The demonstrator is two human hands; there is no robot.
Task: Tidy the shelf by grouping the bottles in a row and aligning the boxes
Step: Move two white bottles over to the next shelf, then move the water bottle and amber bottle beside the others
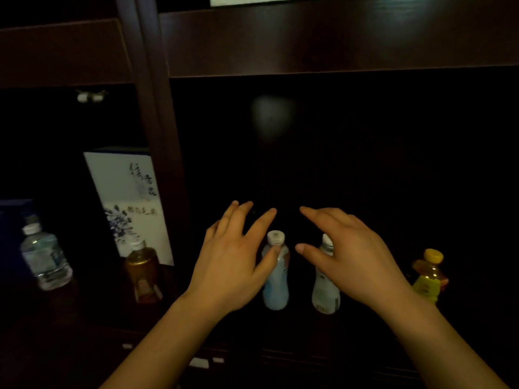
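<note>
Both hands reach into a dark wooden shelf (337,46), palms down and fingers spread. The left hand (233,262) is open, and its thumb lies against the neck of a pale blue bottle (276,282), just below that bottle's white cap; the other fingers fan out above and behind the bottle without closing on it. The right hand (348,259) is likewise open, hovering over a whitish bottle (325,287) and covering part of its cap and shoulder; whether the palm really touches the bottle cannot be told. The two hands are apart, with a gap between the thumbs.

The two pale bottles stand upright, near each other, in the middle compartment of the shelf. To the right of the right hand, apart from this pair, stands a yellow bottle (428,273) with a yellow cap and amber contents.

Beyond a dark upright divider (157,136), in the left compartment, an amber bottle (143,272) with a white cap stands just in front of a white box (126,197) printed with brush writing and a blue flower. Further left a clear water bottle (45,256) stands in front of a dark blue box (14,220), which is only dimly seen.
</note>
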